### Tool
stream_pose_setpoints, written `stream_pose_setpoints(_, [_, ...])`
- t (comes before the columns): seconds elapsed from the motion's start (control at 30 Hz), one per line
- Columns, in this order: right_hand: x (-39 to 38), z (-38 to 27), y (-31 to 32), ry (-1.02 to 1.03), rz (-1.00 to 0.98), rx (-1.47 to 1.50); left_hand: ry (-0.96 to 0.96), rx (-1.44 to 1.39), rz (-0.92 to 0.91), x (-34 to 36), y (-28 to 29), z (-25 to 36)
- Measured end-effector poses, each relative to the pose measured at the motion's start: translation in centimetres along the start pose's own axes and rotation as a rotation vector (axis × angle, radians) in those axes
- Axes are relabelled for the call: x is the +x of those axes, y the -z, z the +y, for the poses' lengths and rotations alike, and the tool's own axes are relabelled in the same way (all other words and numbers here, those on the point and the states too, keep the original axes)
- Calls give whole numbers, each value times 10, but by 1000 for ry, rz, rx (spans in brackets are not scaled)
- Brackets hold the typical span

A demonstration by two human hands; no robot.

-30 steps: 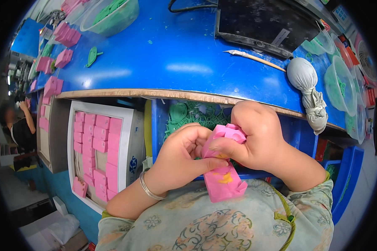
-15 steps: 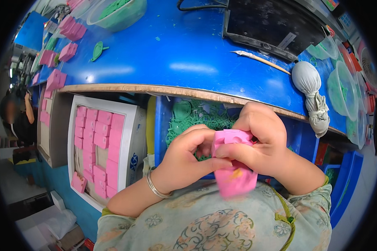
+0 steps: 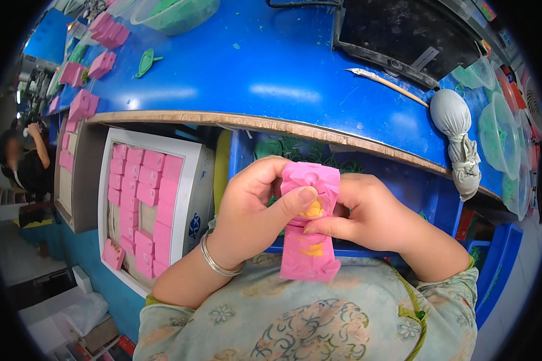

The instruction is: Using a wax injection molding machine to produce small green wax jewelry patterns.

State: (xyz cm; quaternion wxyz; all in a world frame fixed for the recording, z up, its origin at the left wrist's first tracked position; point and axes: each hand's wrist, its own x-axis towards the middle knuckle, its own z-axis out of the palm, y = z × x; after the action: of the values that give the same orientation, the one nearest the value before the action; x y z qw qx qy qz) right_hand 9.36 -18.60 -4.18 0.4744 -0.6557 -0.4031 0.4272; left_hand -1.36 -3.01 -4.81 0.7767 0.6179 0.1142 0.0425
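Note:
Above my lap, both hands hold a pink rubber mould that hangs in two hinged-looking halves, with yellow patches on the inner faces. My left hand grips the upper half, its thumb pressing on the inner face beside a yellow patch. My right hand pinches the mould's right side near the middle, thumb forward and other fingers partly hidden behind it. Just beyond the hands, tangled green openwork pieces lie in a blue drawer, partly covered by my hands.
Left of me, a white-framed tray holds rows of pink moulds. More pink blocks sit on the blue table. A grey tied cloth pouch, a wooden-handled tool and clear tubs lie right. Another person is at far left.
The mould has shifted left and opened out, showing its inner faces. My left hand has moved up its left side; my right hand has dropped lower to its right side.

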Motion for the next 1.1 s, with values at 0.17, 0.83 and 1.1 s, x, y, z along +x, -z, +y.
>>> stream_pose_setpoints(0.17, [0,8,-1,170,51,-295,119,-241,12,2,0,-5])
stream_pose_setpoints(0.83, [9,26,-3,-9,70,5,-109,280,43,-2,3,-13])
stream_pose_setpoints(1.1, [7,26,1,91,57,-26,11,-95,71,-6,-2,-8])
